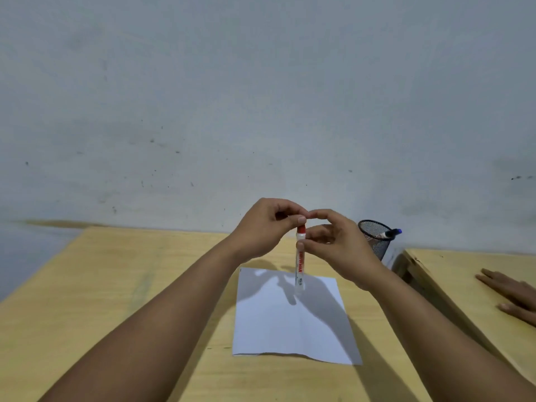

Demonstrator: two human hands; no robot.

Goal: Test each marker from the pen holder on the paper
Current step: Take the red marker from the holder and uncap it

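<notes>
I hold a white marker [300, 268] with red lettering upright above the white paper [290, 320]. My left hand [261, 227] pinches its red cap [301, 228] at the top. My right hand [339, 245] grips the barrel just below the cap. Behind my right hand stands the black mesh pen holder [375, 237], with a blue-capped marker [391, 233] leaning out of it. The paper lies flat on the wooden table [130, 285] and looks unmarked apart from a tiny dark mark at its top left corner.
A second wooden table [464, 274] stands to the right across a narrow gap. Another person's hand [513, 297] rests flat on it. A grey wall [261, 97] rises straight behind both tables.
</notes>
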